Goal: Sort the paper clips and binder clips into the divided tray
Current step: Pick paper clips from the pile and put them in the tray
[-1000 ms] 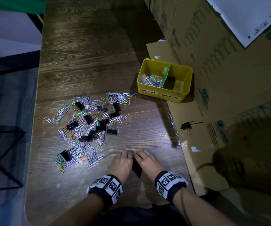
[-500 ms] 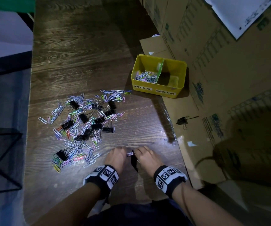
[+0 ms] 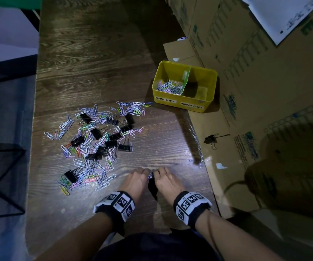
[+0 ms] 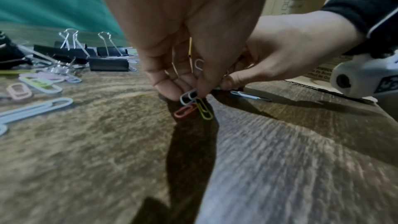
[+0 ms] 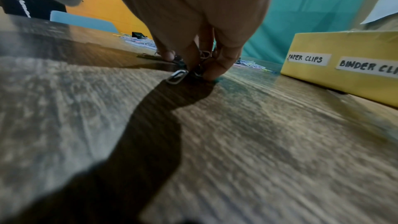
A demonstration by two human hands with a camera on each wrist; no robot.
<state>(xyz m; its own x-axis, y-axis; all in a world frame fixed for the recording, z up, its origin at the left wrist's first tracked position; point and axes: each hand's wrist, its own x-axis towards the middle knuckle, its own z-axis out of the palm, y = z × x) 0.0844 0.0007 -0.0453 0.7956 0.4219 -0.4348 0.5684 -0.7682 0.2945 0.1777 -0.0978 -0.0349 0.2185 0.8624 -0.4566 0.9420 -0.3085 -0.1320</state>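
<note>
My left hand (image 3: 142, 172) and right hand (image 3: 160, 172) meet fingertip to fingertip low over the table's front. A small bunch of paper clips (image 4: 193, 104) in grey, red and yellow-green hangs pinched in the left hand (image 4: 187, 89). The right hand (image 5: 200, 69) also pinches a few paper clips (image 5: 177, 76), with one tip on the wood. The mixed pile of coloured paper clips and black binder clips (image 3: 95, 144) lies to the left. The yellow divided tray (image 3: 185, 105) stands at the far right; its left compartment holds paper clips (image 3: 169, 87).
Flattened cardboard (image 3: 246, 119) covers the table's right side and rises behind the tray. One stray binder clip (image 3: 211, 139) lies on it. The table's left edge (image 3: 33, 147) drops to a dark floor. Bare wood lies between the pile and the tray.
Both hands lay with fingers down on the wood a second ago. Their fingers have since curled together and now pinch paper clips between them.
</note>
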